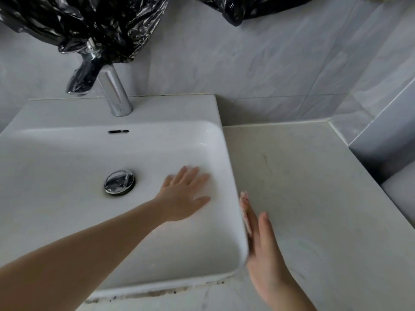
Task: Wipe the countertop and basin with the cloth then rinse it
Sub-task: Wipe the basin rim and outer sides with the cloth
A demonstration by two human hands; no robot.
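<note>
Pinkish cloth is pressed to the basin's side by the flat right hand, left hand spread; rinsing likely follows.

You are facing a pale beige countertop, butting against grey wall tiles at the back and right. A white basin is sitting directly on it at left. Faint streaks and a ring mark are showing on the bare slab.

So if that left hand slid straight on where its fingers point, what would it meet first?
Most likely the basin, its curved right inner wall, just beyond the left hand; the countertop lies past the rim.
</note>
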